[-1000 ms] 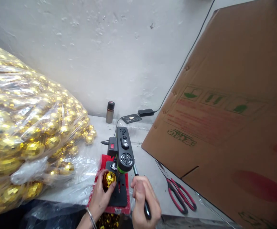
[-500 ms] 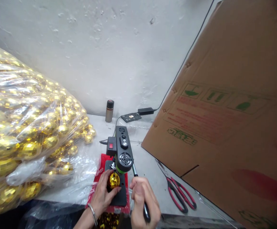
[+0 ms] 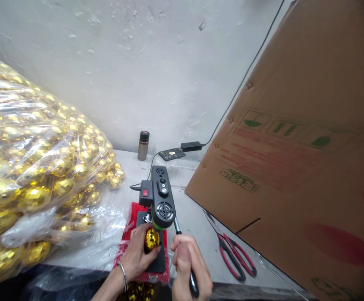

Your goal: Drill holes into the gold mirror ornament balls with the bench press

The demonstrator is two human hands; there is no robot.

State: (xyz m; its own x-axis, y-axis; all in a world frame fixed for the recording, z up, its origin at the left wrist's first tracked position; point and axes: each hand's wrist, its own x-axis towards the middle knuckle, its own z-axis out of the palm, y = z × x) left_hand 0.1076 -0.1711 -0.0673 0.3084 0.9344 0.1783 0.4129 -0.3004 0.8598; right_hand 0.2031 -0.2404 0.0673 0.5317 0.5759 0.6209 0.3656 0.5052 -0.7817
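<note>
My left hand [image 3: 140, 252], with a bracelet at its wrist, is closed around a gold mirrored ball [image 3: 152, 239]. The ball sits over the dark base plate [image 3: 157, 264] of a small bench press machine [image 3: 163, 198], just below the front of its black head. Whether the ball touches the head I cannot tell. My right hand [image 3: 190, 265] is wrapped round the black grip of the machine's lever [image 3: 193, 285], to the right of the base. A red sheet [image 3: 134, 213] lies under the base plate.
A large clear bag of gold balls [image 3: 44, 167] fills the left. Red-handled scissors [image 3: 237, 255] lie right of the machine, beside a big cardboard box [image 3: 279, 146]. Behind stand a bottle [image 3: 143, 146], a black flat panel [image 3: 172, 154] and a power adapter [image 3: 191, 146] with its cable.
My left hand and the gold ball have shifted very slightly to the right under the machine's head. My right hand stays on the lever grip, almost unmoved.
</note>
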